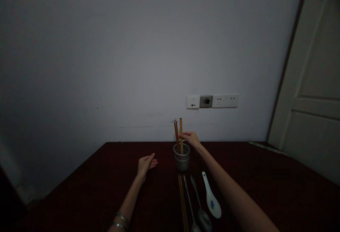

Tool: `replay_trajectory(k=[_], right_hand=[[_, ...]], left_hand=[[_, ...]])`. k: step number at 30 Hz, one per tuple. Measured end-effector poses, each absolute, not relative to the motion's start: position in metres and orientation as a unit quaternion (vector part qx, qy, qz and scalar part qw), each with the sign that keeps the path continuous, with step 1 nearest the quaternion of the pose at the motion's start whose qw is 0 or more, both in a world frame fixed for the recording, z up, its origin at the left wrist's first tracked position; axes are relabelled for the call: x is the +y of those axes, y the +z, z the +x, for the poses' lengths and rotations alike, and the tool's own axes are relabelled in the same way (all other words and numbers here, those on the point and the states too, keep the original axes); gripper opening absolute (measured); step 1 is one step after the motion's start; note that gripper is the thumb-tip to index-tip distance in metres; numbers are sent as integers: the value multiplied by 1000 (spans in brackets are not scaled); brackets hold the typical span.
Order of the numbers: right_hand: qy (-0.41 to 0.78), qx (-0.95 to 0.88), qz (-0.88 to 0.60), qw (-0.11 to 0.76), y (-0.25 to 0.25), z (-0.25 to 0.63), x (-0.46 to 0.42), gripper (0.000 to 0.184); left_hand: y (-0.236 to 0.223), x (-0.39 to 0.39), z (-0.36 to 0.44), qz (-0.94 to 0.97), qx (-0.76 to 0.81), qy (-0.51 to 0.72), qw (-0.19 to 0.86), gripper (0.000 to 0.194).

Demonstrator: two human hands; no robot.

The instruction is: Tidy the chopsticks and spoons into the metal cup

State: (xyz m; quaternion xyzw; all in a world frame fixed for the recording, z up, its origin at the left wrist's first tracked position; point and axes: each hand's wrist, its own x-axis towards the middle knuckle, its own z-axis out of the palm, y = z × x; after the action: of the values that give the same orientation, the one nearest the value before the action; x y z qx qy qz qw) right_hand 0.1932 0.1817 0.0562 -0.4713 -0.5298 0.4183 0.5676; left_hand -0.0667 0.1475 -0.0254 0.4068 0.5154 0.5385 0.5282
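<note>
My right hand (190,138) pinches a pair of light wooden chopsticks (181,127), whose lower ends are inside a grey metal cup (182,163). Beside them, reddish-brown chopsticks (176,133) lean in the same cup. My left hand (147,163) is left of the cup, apart from it, fingers spread and holding nothing. In front of the cup lie more wooden chopsticks (182,202), a long-handled metal spoon (189,200), a larger metal spoon (204,219) and a white ceramic spoon (214,203) with a blue pattern.
Everything stands on a dark red table (101,189) whose far edge meets a pale wall (138,65). A row of wall sockets (219,101) is above the table. A pale door (313,94) is at the right, and a thin flat strip (268,148) lies along the table's back right edge.
</note>
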Motion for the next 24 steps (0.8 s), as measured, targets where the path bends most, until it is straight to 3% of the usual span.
replay_trajectory(k=[24], right_hand=[[402, -552, -485, 546, 43, 188, 168, 29]], left_hand=[[-28, 150, -67, 418, 509, 537, 527, 29]])
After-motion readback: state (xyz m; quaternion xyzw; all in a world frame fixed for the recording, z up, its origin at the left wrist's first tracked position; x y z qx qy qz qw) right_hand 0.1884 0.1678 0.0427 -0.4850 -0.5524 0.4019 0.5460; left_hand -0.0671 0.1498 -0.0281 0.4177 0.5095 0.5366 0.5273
